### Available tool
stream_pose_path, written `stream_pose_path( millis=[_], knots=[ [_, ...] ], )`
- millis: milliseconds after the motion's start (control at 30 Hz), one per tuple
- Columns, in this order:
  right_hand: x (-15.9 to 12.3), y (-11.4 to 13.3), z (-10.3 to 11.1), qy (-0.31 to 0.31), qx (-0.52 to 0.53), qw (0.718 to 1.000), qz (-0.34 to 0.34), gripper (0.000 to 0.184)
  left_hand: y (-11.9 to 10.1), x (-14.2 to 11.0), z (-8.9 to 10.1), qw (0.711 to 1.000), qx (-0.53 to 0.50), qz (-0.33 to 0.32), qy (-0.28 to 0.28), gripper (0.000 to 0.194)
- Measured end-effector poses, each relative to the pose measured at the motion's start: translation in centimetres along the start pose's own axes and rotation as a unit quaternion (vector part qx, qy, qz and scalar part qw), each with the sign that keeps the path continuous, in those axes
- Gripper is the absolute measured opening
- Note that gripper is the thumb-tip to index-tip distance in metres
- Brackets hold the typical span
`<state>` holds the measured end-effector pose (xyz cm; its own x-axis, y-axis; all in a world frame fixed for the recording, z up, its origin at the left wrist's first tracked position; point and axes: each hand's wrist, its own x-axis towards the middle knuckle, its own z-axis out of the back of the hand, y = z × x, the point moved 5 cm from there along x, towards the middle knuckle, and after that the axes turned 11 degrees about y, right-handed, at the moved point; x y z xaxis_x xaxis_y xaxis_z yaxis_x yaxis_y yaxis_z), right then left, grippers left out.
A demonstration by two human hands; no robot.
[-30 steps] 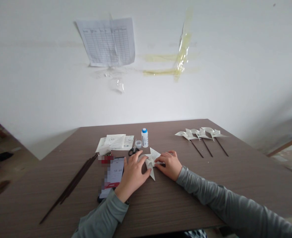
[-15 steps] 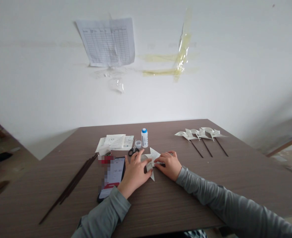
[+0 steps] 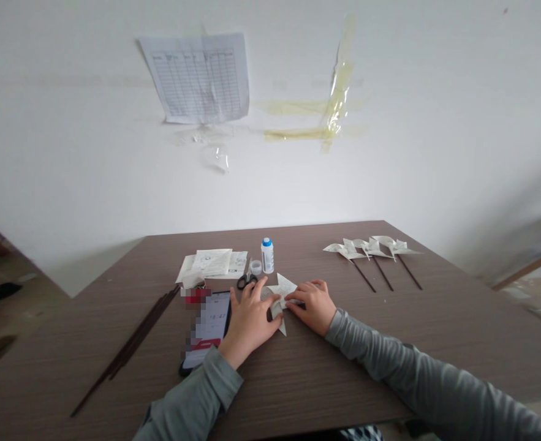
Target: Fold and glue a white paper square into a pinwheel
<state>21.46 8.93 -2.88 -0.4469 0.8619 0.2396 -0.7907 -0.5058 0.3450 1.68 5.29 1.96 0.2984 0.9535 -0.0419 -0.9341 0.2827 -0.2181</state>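
A folded white paper pinwheel (image 3: 283, 289) lies flat on the brown table (image 3: 298, 380) in front of me. My left hand (image 3: 249, 318) rests on its left part with fingers spread and the thumb pressing a paper flap. My right hand (image 3: 314, 304) presses down on the right part with curled fingers. Both sleeves are grey.
A phone (image 3: 208, 327) lies left of my left hand. Dark sticks (image 3: 132, 343) lie further left. Scissors (image 3: 247, 278), a small cap (image 3: 256, 267), a glue bottle (image 3: 267, 255) and paper sheets (image 3: 212, 262) sit behind. Three finished pinwheels on sticks (image 3: 374, 252) lie at the right.
My left hand has shifted slightly toward the pinwheel, its thumb now tucked against the paper. My right hand stays in place.
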Motion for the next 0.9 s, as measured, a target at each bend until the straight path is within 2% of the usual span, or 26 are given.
stream_pose_path(
  millis=[200,467,700,900],
  knots=[
    [0.02,0.14,0.16,0.023,-0.001,1.0,-0.02,0.014,0.01,0.01,0.0,1.0,0.012,-0.001,-0.013,0.043],
    [-0.1,0.05,0.13,0.005,-0.013,1.0,0.001,0.013,-0.17,-0.09,0.35,1.0,-0.003,0.003,-0.009,0.045],
    [0.05,0.04,0.17,0.025,0.003,1.0,-0.015,0.015,-0.42,-0.24,0.59,1.0,-0.018,-0.002,-0.014,0.042],
    [0.0,0.02,0.24,0.01,0.0,1.0,-0.004,0.01,-0.58,-0.3,0.6,1.0,-0.009,0.011,0.02,0.044]
  ],
)
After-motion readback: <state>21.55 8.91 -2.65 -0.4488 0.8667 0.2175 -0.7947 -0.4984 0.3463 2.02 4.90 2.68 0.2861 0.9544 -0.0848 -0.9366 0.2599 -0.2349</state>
